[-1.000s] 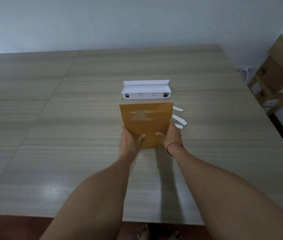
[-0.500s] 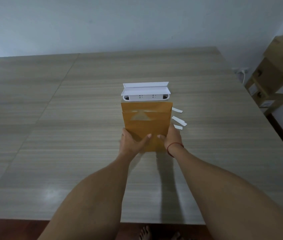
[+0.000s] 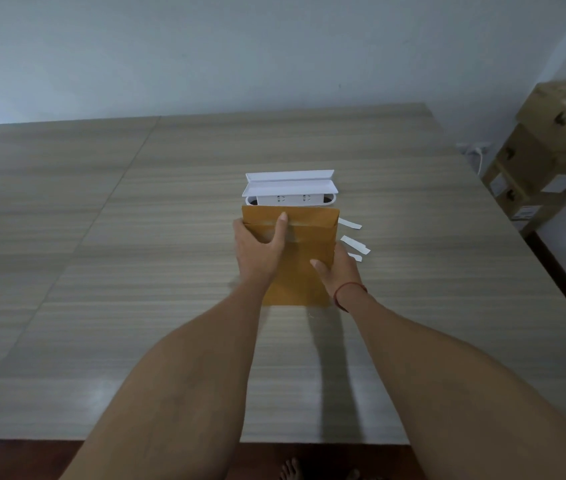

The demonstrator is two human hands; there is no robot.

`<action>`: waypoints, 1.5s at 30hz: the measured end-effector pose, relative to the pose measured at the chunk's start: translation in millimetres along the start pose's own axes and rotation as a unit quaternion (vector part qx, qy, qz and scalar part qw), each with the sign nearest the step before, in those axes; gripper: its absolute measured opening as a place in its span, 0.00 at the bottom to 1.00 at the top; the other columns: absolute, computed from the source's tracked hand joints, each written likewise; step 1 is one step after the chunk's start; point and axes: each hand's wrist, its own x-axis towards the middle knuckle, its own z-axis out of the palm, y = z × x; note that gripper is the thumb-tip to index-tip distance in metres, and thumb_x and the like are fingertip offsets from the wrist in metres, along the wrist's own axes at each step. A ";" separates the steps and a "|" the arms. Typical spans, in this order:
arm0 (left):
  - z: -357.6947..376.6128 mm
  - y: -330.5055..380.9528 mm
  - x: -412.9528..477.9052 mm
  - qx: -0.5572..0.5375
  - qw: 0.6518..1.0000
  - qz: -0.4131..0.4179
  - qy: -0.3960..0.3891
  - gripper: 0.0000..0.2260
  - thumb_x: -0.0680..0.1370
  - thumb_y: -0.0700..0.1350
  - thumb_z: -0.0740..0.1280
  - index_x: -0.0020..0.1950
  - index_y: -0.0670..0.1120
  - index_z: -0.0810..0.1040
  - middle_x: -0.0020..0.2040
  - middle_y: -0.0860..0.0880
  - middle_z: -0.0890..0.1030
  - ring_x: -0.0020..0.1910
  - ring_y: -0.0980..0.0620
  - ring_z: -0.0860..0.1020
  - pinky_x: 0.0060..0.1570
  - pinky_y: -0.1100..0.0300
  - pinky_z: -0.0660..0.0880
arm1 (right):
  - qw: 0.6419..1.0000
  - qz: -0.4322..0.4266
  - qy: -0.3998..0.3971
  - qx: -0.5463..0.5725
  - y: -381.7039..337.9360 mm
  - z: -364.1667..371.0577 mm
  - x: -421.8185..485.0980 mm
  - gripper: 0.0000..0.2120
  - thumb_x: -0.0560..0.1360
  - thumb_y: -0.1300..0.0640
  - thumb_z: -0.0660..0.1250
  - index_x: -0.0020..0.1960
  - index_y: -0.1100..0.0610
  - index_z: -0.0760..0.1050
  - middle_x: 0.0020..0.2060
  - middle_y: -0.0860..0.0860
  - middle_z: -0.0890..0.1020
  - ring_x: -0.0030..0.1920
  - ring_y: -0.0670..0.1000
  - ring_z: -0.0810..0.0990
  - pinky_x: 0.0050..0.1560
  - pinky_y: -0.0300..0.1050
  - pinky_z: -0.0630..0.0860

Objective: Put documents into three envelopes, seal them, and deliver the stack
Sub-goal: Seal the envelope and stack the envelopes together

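Observation:
A stack of brown envelopes [image 3: 311, 237] lies flat on the wooden table [image 3: 136, 237] in front of me, its folded flap at the far end. My left hand [image 3: 259, 245] rests on the stack's upper left part, thumb stretched up to the flap fold, fingers around the left edge. My right hand [image 3: 338, 271] holds the stack's right edge lower down, thumb on top; a red string circles that wrist. I cannot tell how many envelopes make up the stack.
A white power strip box [image 3: 290, 190] with a raised lid stands just beyond the envelopes. Three white peel-off strips [image 3: 354, 244] lie to the right of the stack. Cardboard boxes [image 3: 548, 161] are piled beside the table at the right. Bare toes [image 3: 292, 472] show below the near edge.
The stack went from held up off the table to lying flat near the power strip box. My left hand slid from the bottom corner up to the flap.

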 end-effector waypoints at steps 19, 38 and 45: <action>15.0 -2.4 -4.1 0.012 0.999 0.007 0.050 0.20 0.71 0.56 0.71 0.54 0.49 0.66 0.50 0.49 0.75 0.51 0.48 0.76 0.55 0.46 0.76 | 0.982 -0.072 0.131 0.119 -24.1 -0.4 -13.5 0.26 0.76 0.47 0.65 0.70 0.45 0.58 0.61 0.50 0.78 0.59 0.53 0.77 0.58 0.50 0.74; 27.7 13.9 -4.0 -0.044 0.995 -0.067 0.053 0.31 0.66 0.73 0.64 0.50 0.48 0.65 0.43 0.53 0.72 0.46 0.51 0.75 0.57 0.45 0.75 | 0.975 -0.056 0.179 0.122 -27.7 -22.2 -17.4 0.17 0.75 0.45 0.67 0.47 0.57 0.64 0.37 0.48 0.73 0.40 0.50 0.73 0.41 0.46 0.71; 28.1 19.6 -5.1 -0.025 0.994 -0.086 0.063 0.29 0.65 0.72 0.64 0.49 0.49 0.67 0.47 0.51 0.75 0.52 0.47 0.76 0.59 0.43 0.73 | 0.977 -0.036 0.173 0.123 -26.4 -26.7 -16.8 0.18 0.75 0.43 0.66 0.47 0.55 0.63 0.34 0.43 0.69 0.36 0.47 0.71 0.41 0.45 0.71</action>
